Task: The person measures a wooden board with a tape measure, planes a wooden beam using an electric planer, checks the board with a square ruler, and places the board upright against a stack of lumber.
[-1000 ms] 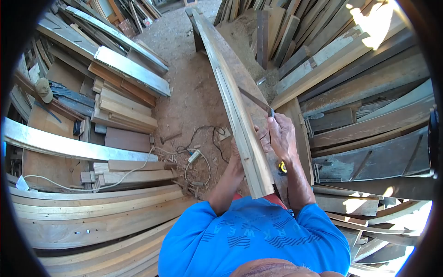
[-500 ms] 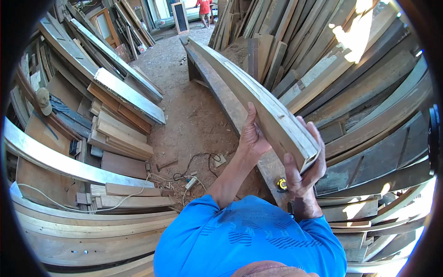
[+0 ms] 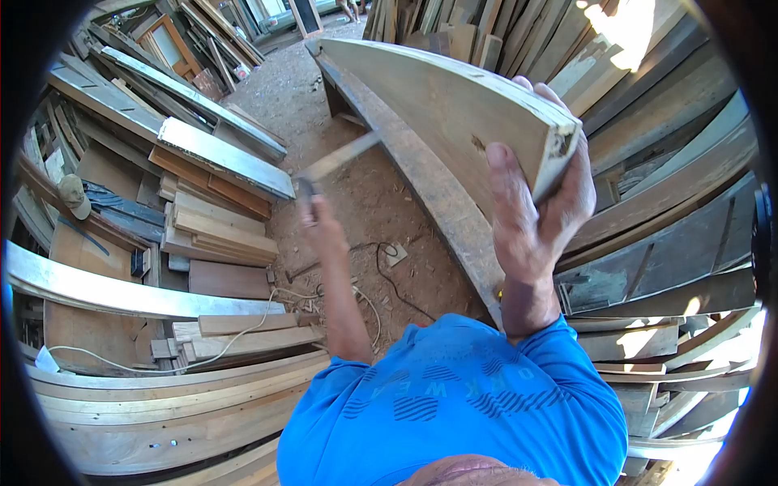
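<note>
My right hand (image 3: 539,202) grips the near end of a long wooden board (image 3: 429,105), thumb on its broad face and fingers behind. The board stands on edge, tilted, its far end by the far end of the low wooden bench (image 3: 438,202). Its end face looks rough, with a dark hollow. Out to the left, my left hand (image 3: 322,231) is blurred but closed around the dark handle of a long, flat, blade-like tool (image 3: 344,158). Motion smears the tool, so its exact kind is unclear. The tool's tip reaches toward the bench's left edge.
Stacked planks (image 3: 219,227) line the left side, and more boards (image 3: 664,202) lean on the right. On the dirt floor lie a cable (image 3: 393,279) and a hammer-like tool (image 3: 304,271). A person's legs (image 3: 350,10) show at the far back.
My left hand has let go of the board, swung left and now holds the blade-like tool. My right hand has raised the board's near end and turned its broad face toward me.
</note>
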A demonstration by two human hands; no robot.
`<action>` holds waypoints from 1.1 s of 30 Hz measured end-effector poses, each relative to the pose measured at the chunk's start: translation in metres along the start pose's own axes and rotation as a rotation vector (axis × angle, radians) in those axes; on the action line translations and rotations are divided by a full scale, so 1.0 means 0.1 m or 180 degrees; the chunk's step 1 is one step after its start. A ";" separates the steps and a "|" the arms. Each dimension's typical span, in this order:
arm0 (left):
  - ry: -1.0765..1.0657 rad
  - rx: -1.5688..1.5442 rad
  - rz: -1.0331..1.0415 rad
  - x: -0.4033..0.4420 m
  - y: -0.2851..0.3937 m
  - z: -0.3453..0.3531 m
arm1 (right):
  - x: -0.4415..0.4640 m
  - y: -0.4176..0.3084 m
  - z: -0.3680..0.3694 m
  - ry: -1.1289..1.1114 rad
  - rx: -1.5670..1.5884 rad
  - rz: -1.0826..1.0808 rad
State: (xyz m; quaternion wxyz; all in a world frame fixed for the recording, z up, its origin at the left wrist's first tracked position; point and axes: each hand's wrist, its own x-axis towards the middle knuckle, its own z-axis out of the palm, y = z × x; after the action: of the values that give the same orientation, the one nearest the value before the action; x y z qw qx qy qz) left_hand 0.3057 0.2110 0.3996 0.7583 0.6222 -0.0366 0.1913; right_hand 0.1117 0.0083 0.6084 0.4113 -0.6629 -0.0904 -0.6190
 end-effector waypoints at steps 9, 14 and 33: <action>0.0802 -0.1384 0.1008 0.55 0.71 -0.66 | -0.06 0.22 0.37 -0.0241 0.0200 -0.0090; 0.0474 -0.1438 0.1053 0.56 0.85 -0.27 | -0.10 0.19 0.43 -0.0289 0.0089 -0.0115; -0.1028 -0.0154 0.1066 0.83 0.50 1.28 | -0.55 0.09 0.40 -0.0759 0.0222 0.0060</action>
State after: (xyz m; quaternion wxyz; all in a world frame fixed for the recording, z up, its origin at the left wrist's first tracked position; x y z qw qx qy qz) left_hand 0.3889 0.1164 0.4988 0.7149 0.6116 -0.2647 0.2115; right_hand 0.1350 0.0500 0.5590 0.4263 -0.7180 -0.1539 -0.5283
